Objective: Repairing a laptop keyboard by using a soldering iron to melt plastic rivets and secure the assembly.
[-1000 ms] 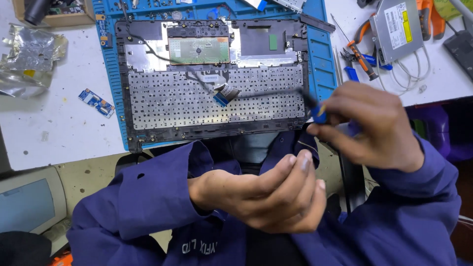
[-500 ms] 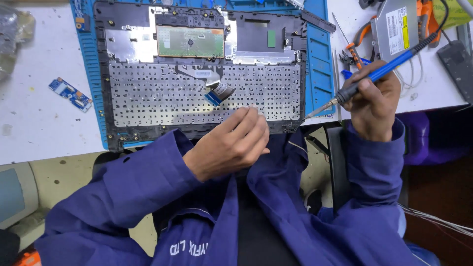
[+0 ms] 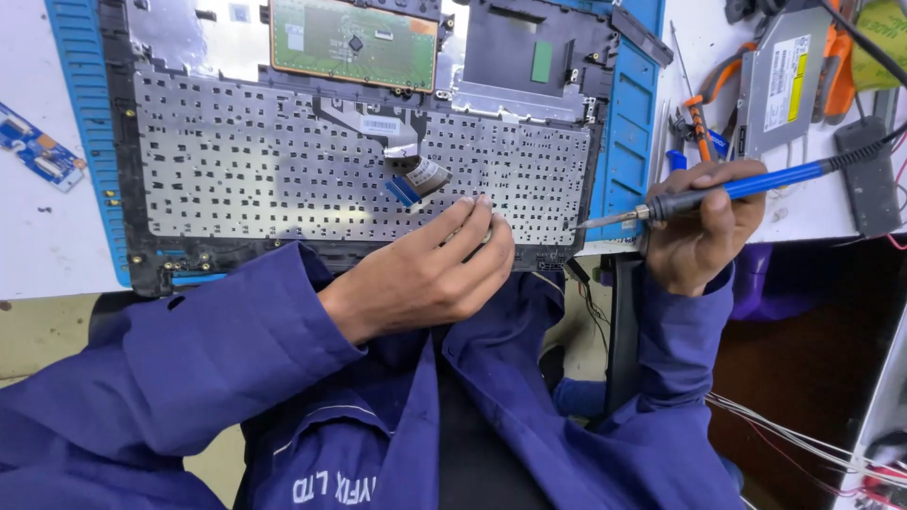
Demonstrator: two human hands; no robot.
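An opened laptop keyboard assembly (image 3: 312, 170) lies upside down on a blue mat (image 3: 76, 104), with a green touchpad board (image 3: 354, 42) at its top and a loose ribbon cable (image 3: 416, 175) in the middle. My left hand (image 3: 435, 274) rests on the assembly's near edge, fingertips touching the metal backing just right of the ribbon cable. My right hand (image 3: 704, 231) grips a blue-handled soldering iron (image 3: 727, 189); its tip points at the assembly's lower right corner.
A small blue circuit board (image 3: 38, 156) lies on the white table at left. At right sit a silver optical drive (image 3: 775, 80), orange-handled pliers (image 3: 704, 109) and a dark adapter (image 3: 869, 175). Loose wires (image 3: 812, 444) hang at lower right.
My left hand rose from my lap to the keyboard's near edge. My right hand swung the soldering iron out to the right, then brought its tip down toward the assembly's lower right corner.
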